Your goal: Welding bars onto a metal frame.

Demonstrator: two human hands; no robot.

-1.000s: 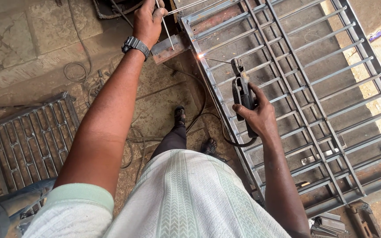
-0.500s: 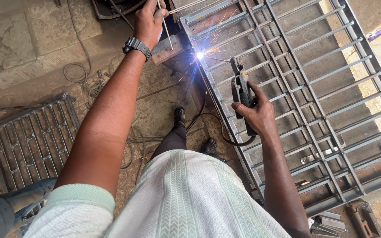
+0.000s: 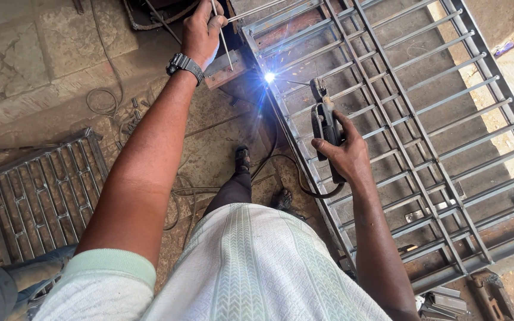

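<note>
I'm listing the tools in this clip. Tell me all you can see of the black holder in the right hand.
The black pistol-shaped electrode holder looks like dark insulated metal with a clamp head at its top. The right hand grips its handle, holding it upright above the grey steel bar gate. A thin rod runs from its head to the bright arc; a dark cable trails below.

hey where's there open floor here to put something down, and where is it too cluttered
Bare concrete floor lies upper left, between the small grille and the left hand. Another bare patch sits at the far right edge beyond the large gate frame. It is crowded by the feet, where cables coil, and around the right hand holding the electrode holder.
</note>
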